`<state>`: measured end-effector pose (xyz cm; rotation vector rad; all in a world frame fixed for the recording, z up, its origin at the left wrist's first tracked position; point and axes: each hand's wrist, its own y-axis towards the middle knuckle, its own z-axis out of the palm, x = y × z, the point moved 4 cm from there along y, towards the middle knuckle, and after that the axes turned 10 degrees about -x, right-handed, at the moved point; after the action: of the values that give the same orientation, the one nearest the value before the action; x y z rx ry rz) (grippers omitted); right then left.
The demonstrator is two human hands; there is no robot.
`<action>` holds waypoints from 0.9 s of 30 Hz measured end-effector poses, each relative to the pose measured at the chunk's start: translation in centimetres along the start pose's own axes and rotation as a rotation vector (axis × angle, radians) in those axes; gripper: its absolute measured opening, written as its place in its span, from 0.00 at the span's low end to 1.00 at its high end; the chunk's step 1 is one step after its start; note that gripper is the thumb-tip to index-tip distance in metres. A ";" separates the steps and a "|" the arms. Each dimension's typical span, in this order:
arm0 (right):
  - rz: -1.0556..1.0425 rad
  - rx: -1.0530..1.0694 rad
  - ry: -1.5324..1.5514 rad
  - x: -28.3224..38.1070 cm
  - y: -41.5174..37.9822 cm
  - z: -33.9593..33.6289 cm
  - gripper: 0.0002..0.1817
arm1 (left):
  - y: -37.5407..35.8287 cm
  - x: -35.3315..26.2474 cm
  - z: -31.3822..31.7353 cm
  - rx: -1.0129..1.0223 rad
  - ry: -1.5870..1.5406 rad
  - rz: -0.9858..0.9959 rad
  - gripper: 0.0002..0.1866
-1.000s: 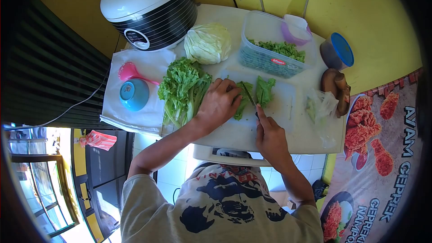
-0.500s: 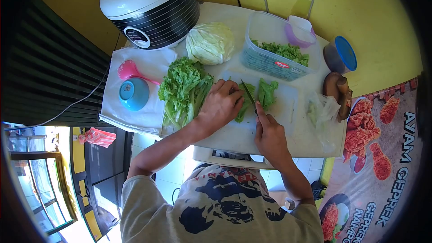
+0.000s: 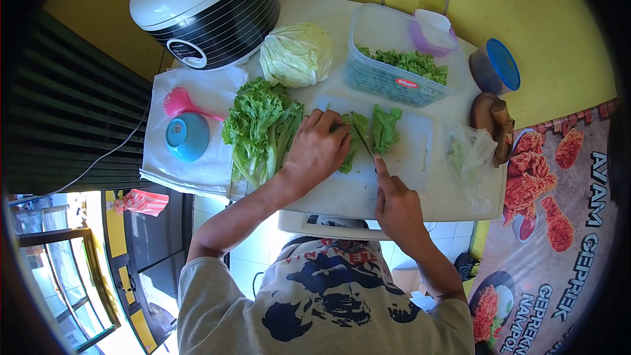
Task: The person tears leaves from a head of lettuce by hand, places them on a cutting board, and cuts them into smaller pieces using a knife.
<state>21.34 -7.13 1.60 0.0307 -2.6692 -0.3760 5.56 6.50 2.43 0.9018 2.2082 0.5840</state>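
My left hand (image 3: 317, 152) presses down on a lettuce leaf (image 3: 355, 139) lying on the white cutting board (image 3: 411, 158). My right hand (image 3: 397, 205) grips a knife (image 3: 363, 139) whose blade rests across that leaf, just right of my left fingers. A cut piece of lettuce (image 3: 385, 127) lies to the right of the blade. A bunch of whole lettuce (image 3: 259, 129) sits left of my left hand.
A cabbage (image 3: 296, 54) and a rice cooker (image 3: 204, 6) stand at the back. A clear tub of chopped lettuce (image 3: 402, 60) sits behind the board. A blue bowl (image 3: 187, 137) and pink scoop (image 3: 181, 102) lie on a cloth at left. A blue-lidded jar (image 3: 496, 72) and plastic bag (image 3: 470, 155) are at right.
The knife lifted off the leaf and came back down across it, while my left hand kept pressing the leaf. The view shifted slightly.
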 end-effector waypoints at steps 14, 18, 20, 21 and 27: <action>0.038 -0.092 0.065 -0.5 -1.6 -1.6 0.34 | 0.1 -0.2 -0.8 0.040 0.051 0.011 0.10; 0.058 -0.137 0.153 0.3 -1.3 -1.7 0.31 | 0.2 -0.5 -1.3 0.032 0.062 -0.033 0.13; 0.050 -0.150 0.175 0.7 -0.9 -1.5 0.30 | 0.1 -0.7 -1.6 -0.007 0.044 -0.032 0.14; 0.037 -0.153 0.171 0.8 -0.7 -1.3 0.30 | 0.0 -0.8 -1.7 -0.055 0.033 -0.012 0.14; -0.003 -0.129 0.136 1.2 0.1 -0.4 0.29 | -1.4 -1.5 -1.7 -0.026 0.021 0.047 0.12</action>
<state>20.46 -7.22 2.50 0.0203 -2.5063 -0.5274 4.49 4.20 3.35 0.9406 2.1986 0.6455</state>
